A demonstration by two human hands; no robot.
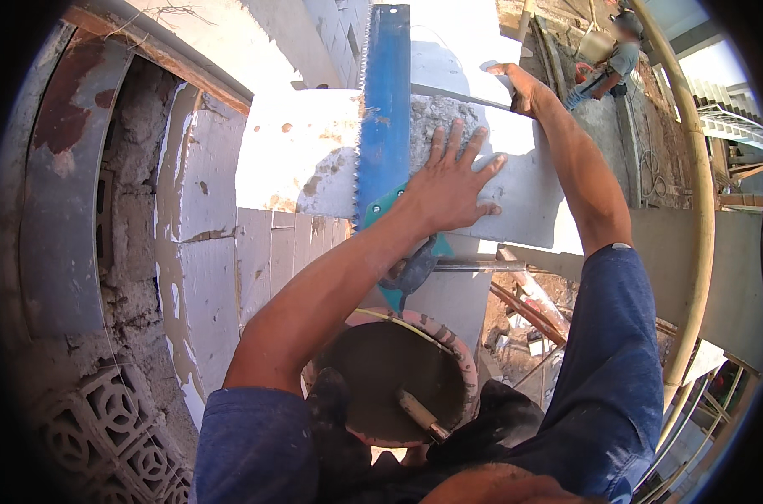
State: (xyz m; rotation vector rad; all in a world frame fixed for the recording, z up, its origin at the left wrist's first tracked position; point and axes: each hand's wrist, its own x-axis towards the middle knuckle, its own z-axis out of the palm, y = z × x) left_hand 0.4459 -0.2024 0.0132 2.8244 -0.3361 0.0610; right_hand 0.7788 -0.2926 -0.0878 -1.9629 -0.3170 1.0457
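Note:
A pale, lightweight masonry block point(528, 181) lies crosswise in front of me, its upper face rough and crumbly in places. My left hand point(453, 181) rests flat on this block with fingers spread. Across the block lies a handsaw point(386, 101), its blue blade pointing away and its teeth to the left. The saw's teal and dark handle point(411, 269) is partly under my left forearm. At the block's far right corner is my right hand point(523, 88), thumb and fingers apart; some of its fingers are hidden.
Below the saw handle stands a pinkish bucket point(465, 361) of grey mortar, with a wooden-handled tool point(419, 412) in it. A block wall point(209, 185) runs along the left. Right are a bamboo pole point(697, 210), rubble lower down and another person point(613, 67) farther off.

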